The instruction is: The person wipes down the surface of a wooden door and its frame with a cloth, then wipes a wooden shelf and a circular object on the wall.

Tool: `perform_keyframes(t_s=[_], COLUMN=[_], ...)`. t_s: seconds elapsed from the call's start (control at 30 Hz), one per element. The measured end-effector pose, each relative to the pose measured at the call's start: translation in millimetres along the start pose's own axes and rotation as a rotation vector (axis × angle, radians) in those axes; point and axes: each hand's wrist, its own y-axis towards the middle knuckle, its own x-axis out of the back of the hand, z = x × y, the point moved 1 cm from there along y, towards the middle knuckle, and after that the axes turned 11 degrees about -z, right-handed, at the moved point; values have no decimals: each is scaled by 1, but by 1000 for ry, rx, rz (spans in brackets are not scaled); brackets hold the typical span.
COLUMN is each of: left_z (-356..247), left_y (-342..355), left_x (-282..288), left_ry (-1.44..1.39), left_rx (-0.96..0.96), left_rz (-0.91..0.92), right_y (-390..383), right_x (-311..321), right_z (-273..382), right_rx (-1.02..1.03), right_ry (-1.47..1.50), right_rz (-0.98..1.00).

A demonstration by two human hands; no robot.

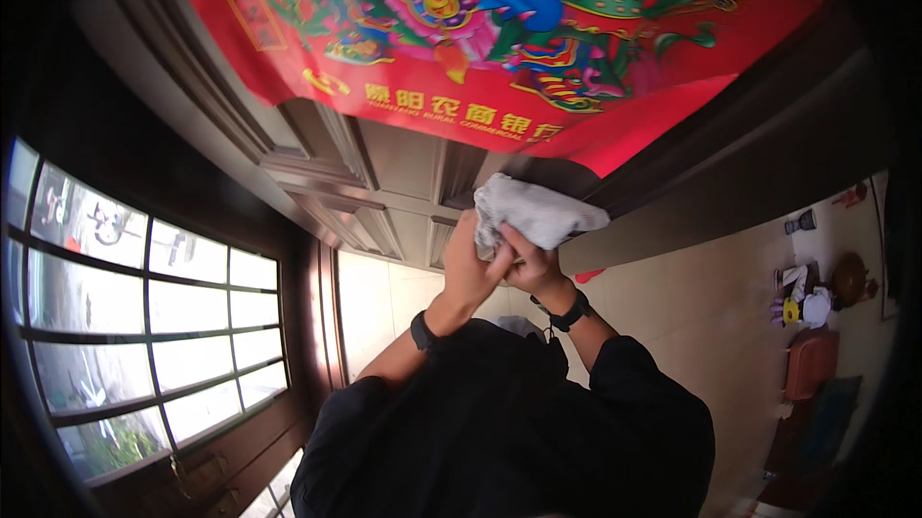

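A light grey cloth (540, 209) is bunched up in front of me, close to the lower part of a dark panelled door (392, 165). My left hand (469, 257) is closed on the cloth's left end. My right hand (534, 266) grips its lower edge, thumb against the fabric, and the two hands touch or nearly touch. Some fingers are hidden by the cloth. Just beyond the cloth, a red poster (317, 76) with colourful figures and yellow lettering covers much of the door; its lower right corner looks loose. Dark bands sit on both wrists.
At left stands another dark door with a gridded glass window (192, 312) and a handle (197, 475). Pale floor tiles (663, 326) spread below and to the right. Along the far right are a reddish-brown seat (812, 364) and several small items.
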Motion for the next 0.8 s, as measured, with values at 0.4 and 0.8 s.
perform_keyframes(t_s=[0.4, 0.8], left_z=[5, -20], left_y=[-4, 3], left_x=[-47, -97], left_ry=[121, 92], left_rx=[-175, -261], left_rz=[136, 111], right_y=[-33, -29], right_x=[31, 71], right_z=[-43, -82], right_rx=[-32, -167], right_ry=[-40, 180], right_rz=[-138, -33])
